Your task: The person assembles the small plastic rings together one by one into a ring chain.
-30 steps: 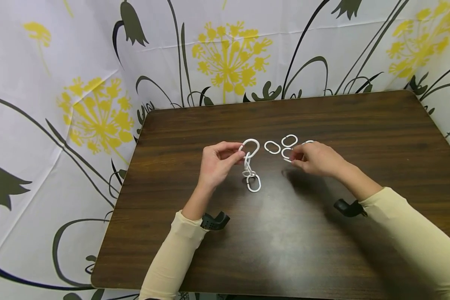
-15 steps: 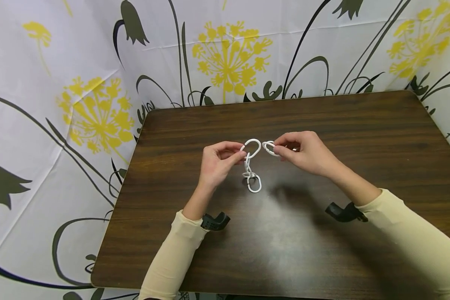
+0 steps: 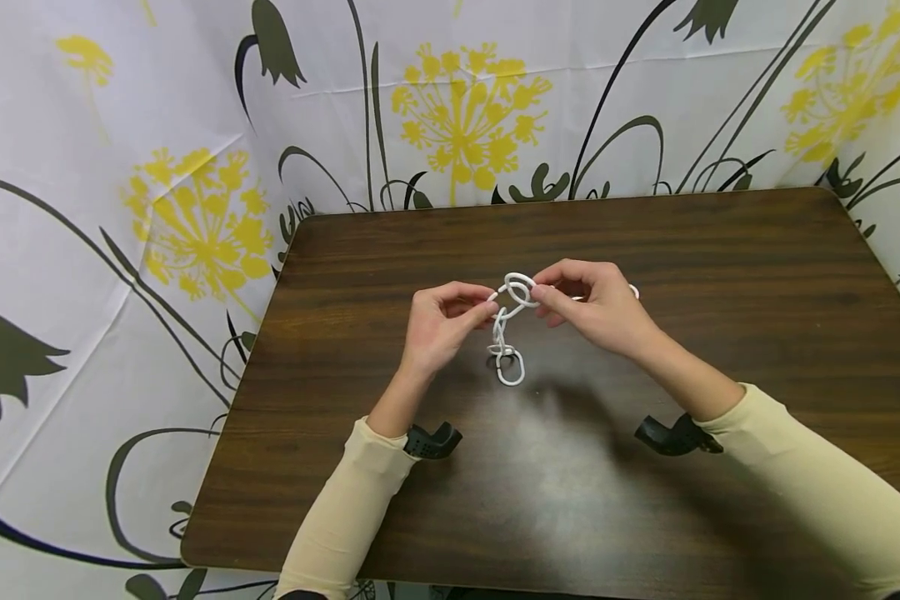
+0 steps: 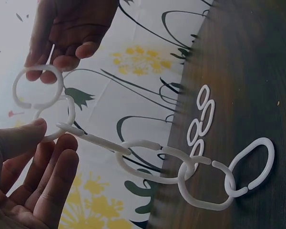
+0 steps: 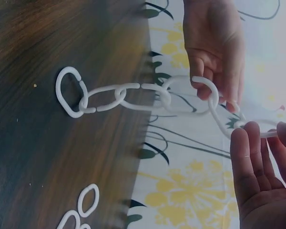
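Observation:
White open-ended plastic rings make up a hanging chain (image 3: 522,367). My left hand (image 3: 444,331) pinches the chain's uppermost ring (image 4: 73,112) between thumb and fingers. The links below dangle, and the lowest one (image 4: 272,152) appears to touch the tabletop. My right hand (image 3: 598,307) pinches a separate white ring (image 4: 14,88) and holds it against the uppermost ring. In the head view the two overlap; whether they are hooked together I cannot tell. Both rings show small gaps in their outline.
Several loose white rings (image 4: 213,109) lie on the dark wood-grain table (image 3: 345,375), mostly hidden behind my right hand in the head view. A flower-patterned curtain (image 3: 465,108) hangs along the table's far edge. Black camera mounts (image 3: 432,441) sit on both wrists.
My right hand has picked up a loose ring from the table and carried it left to the chain's uppermost ring. My left hand has stayed nearly still, pinching the chain.

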The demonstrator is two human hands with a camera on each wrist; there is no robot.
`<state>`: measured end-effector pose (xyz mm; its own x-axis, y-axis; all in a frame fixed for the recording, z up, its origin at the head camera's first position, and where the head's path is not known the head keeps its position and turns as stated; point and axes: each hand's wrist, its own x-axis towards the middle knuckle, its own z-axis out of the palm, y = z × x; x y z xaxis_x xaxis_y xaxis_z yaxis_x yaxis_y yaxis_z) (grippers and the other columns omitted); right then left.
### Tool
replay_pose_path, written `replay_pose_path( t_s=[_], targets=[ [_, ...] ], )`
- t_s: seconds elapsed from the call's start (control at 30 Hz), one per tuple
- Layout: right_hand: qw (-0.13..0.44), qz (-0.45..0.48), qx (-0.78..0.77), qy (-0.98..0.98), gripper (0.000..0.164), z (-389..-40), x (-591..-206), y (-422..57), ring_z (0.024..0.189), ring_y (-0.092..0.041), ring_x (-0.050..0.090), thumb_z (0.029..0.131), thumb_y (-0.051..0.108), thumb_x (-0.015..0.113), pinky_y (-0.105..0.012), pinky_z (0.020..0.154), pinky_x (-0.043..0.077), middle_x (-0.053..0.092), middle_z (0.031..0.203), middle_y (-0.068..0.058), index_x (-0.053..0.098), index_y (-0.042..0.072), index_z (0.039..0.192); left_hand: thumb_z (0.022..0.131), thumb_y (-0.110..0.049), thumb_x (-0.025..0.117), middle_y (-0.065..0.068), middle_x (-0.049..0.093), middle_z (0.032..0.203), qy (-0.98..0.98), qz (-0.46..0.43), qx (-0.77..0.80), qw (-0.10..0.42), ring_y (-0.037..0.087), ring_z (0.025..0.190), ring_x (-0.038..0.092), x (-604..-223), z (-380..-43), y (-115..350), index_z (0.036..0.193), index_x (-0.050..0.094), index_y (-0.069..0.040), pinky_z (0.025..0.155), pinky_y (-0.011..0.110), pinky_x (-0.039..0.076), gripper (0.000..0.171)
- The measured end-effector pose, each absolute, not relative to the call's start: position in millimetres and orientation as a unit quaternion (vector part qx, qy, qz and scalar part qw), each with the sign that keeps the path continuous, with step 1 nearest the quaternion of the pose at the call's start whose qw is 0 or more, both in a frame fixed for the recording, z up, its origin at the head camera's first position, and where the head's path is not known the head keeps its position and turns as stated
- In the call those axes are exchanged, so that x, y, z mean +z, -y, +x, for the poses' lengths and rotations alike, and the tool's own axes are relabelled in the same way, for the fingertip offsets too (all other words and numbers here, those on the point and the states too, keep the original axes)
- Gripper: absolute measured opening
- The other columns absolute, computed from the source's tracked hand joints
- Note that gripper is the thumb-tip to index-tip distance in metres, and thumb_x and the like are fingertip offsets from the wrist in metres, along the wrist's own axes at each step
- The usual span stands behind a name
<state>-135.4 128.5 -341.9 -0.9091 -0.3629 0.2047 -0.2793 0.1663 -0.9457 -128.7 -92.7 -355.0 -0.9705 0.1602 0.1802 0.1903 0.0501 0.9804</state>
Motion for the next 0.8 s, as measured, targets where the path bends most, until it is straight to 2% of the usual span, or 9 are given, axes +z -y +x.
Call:
replay_pose_path(
  t_s=[0.2, 0.57, 0.8],
  targets=[
    [0.032, -0.210, -0.615, -0.759, 0.017, -138, -346, -123, 0.068, -0.022, 0.067, 0.091, 0.013, 0.066, -0.035, 0.061, 0.059, 0.067, 0.086, -0.022, 0.067, -0.002, 0.099, 0.081, 0.003, 0.072, 0.019, 0.070, 0.088, 0.724, -0.129, -0.677, 0.015, 0.019, 0.070, 0.069, -355, -129, 94, 0.096, 0.069, 0.012, 0.066, 0.035, 0.060, 0.017],
    [0.029, -0.222, -0.613, -0.757, 0.013, -138, -345, -117, 0.067, -0.019, 0.067, 0.090, 0.011, 0.067, -0.034, 0.060, 0.059, 0.068, 0.083, -0.017, 0.068, 0.000, 0.097, 0.081, 0.004, 0.072, 0.021, 0.069, 0.089, 0.735, -0.138, -0.663, 0.029, 0.024, 0.070, 0.069, -356, -130, 94, 0.096, 0.069, 0.011, 0.065, 0.037, 0.059, 0.017],
    [0.011, -0.234, -0.595, -0.769, 0.012, -138, -348, -115, 0.065, -0.017, 0.067, 0.090, 0.011, 0.067, -0.032, 0.060, 0.058, 0.068, 0.081, -0.018, 0.068, 0.001, 0.097, 0.083, -0.002, 0.073, 0.021, 0.069, 0.091, 0.728, -0.138, -0.671, 0.031, 0.031, 0.075, 0.069, -378, -141, 96, 0.097, 0.071, 0.008, 0.066, 0.047, 0.058, 0.018]
  ],
)
